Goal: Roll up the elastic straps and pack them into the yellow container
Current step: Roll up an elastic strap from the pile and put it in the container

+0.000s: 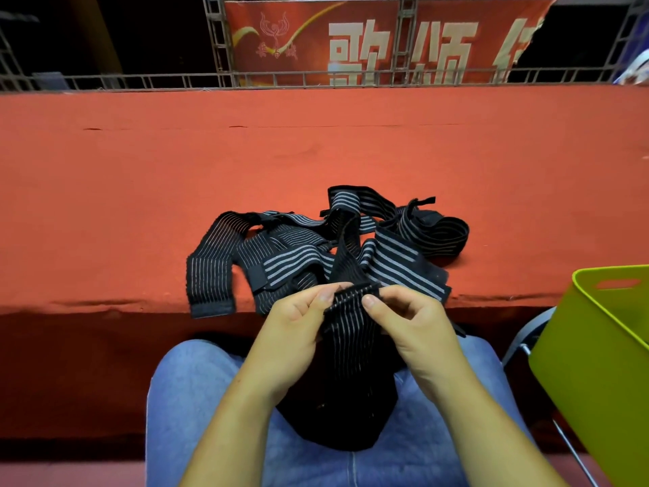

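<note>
A seated person works at a long surface (140, 191) draped in red cloth, backed by a metal truss railing (140, 80) and a red banner (351, 36) with large pale characters against a dark hall. A tangled pile of elastic straps (309, 251), black with grey stripes, lies at the surface's near edge, one end drooping over it. Red cloth stretches wide behind and to both sides of the pile. Over a denim-clad lap (196, 398), the left hand (291, 332) and right hand (414, 325) each pinch the top end of one strap (351, 332), which hangs down to the lap. The yellow container (590, 363) sits off the surface, just beside the right knee, with a metal frame (519, 342) showing beneath it.
</note>
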Demonstrator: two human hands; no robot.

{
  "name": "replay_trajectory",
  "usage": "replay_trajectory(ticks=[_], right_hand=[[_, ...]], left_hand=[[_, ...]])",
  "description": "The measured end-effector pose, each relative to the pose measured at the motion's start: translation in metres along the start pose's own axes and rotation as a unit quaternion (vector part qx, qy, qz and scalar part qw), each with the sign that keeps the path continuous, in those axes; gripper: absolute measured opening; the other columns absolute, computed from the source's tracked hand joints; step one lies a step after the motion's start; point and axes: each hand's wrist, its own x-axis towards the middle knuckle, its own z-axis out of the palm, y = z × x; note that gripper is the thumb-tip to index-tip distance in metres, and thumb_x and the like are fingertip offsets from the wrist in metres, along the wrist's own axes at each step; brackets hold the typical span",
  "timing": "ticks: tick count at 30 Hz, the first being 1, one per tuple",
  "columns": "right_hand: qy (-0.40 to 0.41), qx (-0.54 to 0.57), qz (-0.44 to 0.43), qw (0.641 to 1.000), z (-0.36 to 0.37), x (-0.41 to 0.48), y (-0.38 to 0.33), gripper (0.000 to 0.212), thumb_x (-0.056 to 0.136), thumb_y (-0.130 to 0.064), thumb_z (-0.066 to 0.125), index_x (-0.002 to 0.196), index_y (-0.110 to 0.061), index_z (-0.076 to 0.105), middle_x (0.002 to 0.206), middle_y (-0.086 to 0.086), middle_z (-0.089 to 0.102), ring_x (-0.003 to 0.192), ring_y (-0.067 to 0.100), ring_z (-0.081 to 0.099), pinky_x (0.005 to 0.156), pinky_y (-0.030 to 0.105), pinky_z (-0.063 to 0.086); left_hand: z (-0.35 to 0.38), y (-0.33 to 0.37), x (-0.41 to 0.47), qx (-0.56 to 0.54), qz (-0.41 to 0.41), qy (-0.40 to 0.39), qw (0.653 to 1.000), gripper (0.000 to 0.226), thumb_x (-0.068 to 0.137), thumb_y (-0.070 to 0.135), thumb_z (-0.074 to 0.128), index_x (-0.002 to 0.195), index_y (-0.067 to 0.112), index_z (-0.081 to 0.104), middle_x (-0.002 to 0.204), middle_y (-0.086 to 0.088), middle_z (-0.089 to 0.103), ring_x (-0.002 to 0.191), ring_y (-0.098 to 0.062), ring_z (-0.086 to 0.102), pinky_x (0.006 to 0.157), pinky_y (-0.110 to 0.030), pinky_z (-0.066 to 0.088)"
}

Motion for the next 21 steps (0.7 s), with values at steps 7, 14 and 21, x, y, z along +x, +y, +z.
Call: replay_trajectory(ticks=[7, 14, 21], right_hand=[[-0.003, 0.036, 0.039, 0.999, 0.002, 0.0, 0.003, 0.007, 0.093, -0.016, 0.077, 0.09, -0.01, 0.079, 0.092, 0.012, 0.079, 0.086, 0.018, 0.07, 0.089, 0.042, 0.056], [0.004, 0.071, 0.049, 0.996, 0.006, -0.001, 0.007, 0.022, 0.089, -0.029, 0.077, 0.087, -0.008, 0.075, 0.087, 0.017, 0.073, 0.084, 0.023, 0.065, 0.085, 0.045, 0.052], [0.028, 0.087, 0.068, 0.993, 0.011, -0.002, 0.009, 0.023, 0.092, -0.028, 0.077, 0.074, -0.016, 0.071, 0.074, 0.008, 0.064, 0.073, 0.02, 0.056, 0.073, 0.04, 0.046]], left_hand=[[0.003, 0.001, -0.001, -0.03, 0.011, -0.016, 0.999, 0.037, 0.102, 0.033, 0.05, 0.127, 0.018, 0.073, 0.124, -0.004, 0.076, 0.124, -0.021, 0.068, 0.114, -0.05, 0.046], [0.011, 0.0, -0.003, -0.069, 0.014, -0.031, 0.997, 0.039, 0.1, 0.033, 0.049, 0.129, 0.017, 0.07, 0.126, -0.002, 0.075, 0.125, -0.016, 0.067, 0.109, -0.036, 0.051], [0.012, 0.006, -0.008, -0.003, 0.024, -0.048, 0.999, 0.043, 0.096, 0.042, 0.053, 0.133, 0.025, 0.069, 0.119, -0.002, 0.075, 0.113, 0.003, 0.068, 0.1, -0.018, 0.051]])
